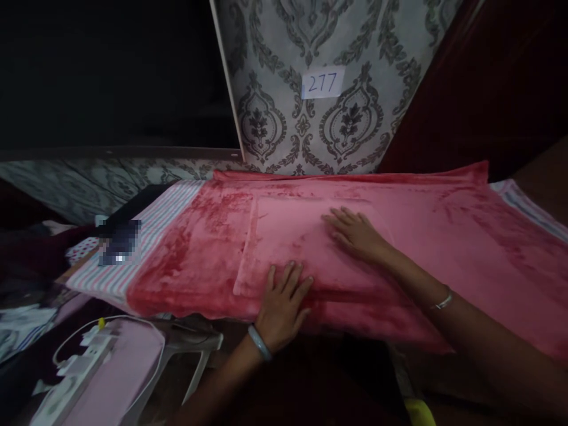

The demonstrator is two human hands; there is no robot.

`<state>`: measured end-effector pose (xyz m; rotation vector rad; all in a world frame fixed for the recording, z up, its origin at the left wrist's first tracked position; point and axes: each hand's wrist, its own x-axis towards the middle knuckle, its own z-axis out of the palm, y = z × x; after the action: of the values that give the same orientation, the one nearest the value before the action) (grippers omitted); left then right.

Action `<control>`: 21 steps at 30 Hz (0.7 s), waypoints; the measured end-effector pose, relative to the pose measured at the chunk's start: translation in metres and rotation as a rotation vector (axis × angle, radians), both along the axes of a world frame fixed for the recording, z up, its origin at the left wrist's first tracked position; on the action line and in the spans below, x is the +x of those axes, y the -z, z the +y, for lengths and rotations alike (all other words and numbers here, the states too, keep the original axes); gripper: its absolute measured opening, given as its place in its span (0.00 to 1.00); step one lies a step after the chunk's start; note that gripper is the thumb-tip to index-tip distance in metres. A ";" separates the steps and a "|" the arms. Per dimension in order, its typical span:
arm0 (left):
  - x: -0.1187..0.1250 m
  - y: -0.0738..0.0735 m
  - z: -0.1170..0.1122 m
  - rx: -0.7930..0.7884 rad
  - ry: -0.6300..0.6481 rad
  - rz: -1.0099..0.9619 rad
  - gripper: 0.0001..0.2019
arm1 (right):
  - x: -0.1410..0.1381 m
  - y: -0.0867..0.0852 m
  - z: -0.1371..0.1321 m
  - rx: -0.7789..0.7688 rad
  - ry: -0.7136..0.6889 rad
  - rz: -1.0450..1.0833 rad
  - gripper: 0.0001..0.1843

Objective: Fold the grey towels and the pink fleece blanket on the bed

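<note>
A pink-red plush blanket (426, 236) lies spread over the table, with a raised rectangular outline showing under or in its middle. My left hand (284, 302) rests flat near the blanket's front edge, fingers spread, a bangle on its wrist. Further back and to the right, my right hand (352, 234) lies palm down on the plush, fingers stretched out, a thin bracelet on that wrist. Neither hand holds anything. Whatever makes the rectangular shape is hidden by the fabric.
A striped cloth (164, 228) shows beneath the blanket at the left, with a blurred dark object (119, 242) on it. A power strip (80, 376) with a white cable sits at the lower left. Behind stand a dark screen (115, 77) and patterned wall with a "277" paper (323, 82).
</note>
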<state>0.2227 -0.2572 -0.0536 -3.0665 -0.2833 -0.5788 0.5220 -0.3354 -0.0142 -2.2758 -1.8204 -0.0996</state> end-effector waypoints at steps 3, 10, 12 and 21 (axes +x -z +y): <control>-0.009 -0.010 0.009 0.003 -0.106 -0.064 0.28 | -0.055 -0.015 0.034 -0.024 -0.335 0.028 0.29; -0.024 0.016 0.019 0.031 -0.235 -0.057 0.35 | -0.104 -0.008 0.111 -0.105 -0.704 0.025 0.30; -0.025 0.025 0.019 0.042 -0.241 -0.063 0.35 | -0.095 -0.004 0.130 -0.113 -0.722 0.005 0.32; -0.023 0.029 0.020 0.055 -0.214 -0.160 0.36 | -0.053 -0.003 0.215 -0.223 -0.360 0.109 0.35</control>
<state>0.1994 -0.2369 -0.0826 -2.8898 -0.5786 -0.8038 0.4686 -0.1203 -0.0113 -1.9954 -2.2394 0.2945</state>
